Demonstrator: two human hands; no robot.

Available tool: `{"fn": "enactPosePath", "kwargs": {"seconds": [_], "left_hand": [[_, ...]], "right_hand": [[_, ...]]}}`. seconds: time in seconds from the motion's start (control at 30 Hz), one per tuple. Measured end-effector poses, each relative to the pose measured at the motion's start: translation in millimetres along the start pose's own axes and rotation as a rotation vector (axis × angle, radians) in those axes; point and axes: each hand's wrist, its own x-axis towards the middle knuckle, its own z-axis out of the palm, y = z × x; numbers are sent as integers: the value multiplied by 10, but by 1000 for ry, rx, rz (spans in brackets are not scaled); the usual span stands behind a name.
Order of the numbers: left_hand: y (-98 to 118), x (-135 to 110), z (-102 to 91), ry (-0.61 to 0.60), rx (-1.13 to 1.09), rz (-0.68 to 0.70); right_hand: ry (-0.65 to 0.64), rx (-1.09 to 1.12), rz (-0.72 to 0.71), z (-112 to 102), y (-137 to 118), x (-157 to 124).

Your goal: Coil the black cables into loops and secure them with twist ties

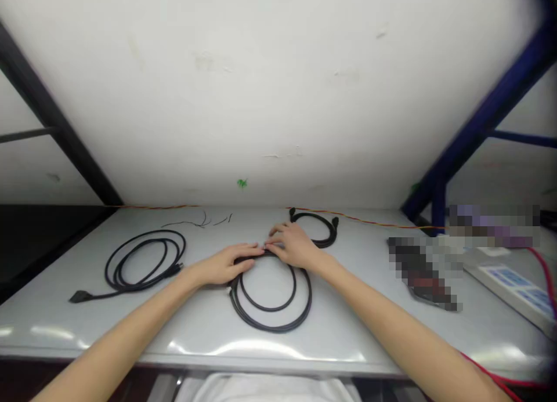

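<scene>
Black cable [278, 329] | coiled on table [195, 321] | left fingers [251, 251]: holding far-left edge | right fingers [279, 238]: pinching far edge

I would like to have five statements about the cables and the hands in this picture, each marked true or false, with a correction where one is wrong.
1. The left hand and the right hand are both at the middle cable. True.
2. The left cable is stretched out straight. False: it lies in loose loops.
3. Another black cable lies coiled on the table, farther back than the middle one. True.
4. The red cord is on the left side of the picture. False: it is on the right side.
5. The wall behind the table is dark blue. False: it is whitish, with some marks.
</scene>
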Motion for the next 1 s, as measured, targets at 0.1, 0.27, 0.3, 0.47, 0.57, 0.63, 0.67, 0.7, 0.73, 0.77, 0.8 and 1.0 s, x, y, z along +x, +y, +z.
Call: {"fn": "enactPosePath", "kwargs": {"seconds": [0.1,0.27,0.3,0.47,0.57,0.63,0.67,0.7,0.73,0.77,0.8,1.0], "left_hand": [[24,76,-34,44,-47,-74],[88,160,-16,351,10,-125],[147,135,-7,438,52,-158],[684,-228,238,693,446,-256],[905,-439,531,529,508,-179],[921,-510,691,476,456,-184],[901,-528,744,469,412,-198],[873,-540,776,469,364,-213],[843,-548,790,473,318,-228],[818,-556,789,481,278,-242],[801,-564,776,483,245,-251],[791,-540,627,375,130,-224]], "right_hand": [[-78,56,58,-19,7,-108],[-44,26,94,31,-59,-321],[-43,26,114,40,-72,-343],[-23,149,270,27,-103,-357],[-20,247,387,6,-105,-356],[-16,261,473,3,-97,-363],[-9,252,508,5,-89,-370],[1,240,535,9,-78,-377],[9,230,555,13,-64,-386],[14,225,571,18,-48,-396],[17,226,584,24,-31,-405],[55,190,593,61,20,-433]]}}
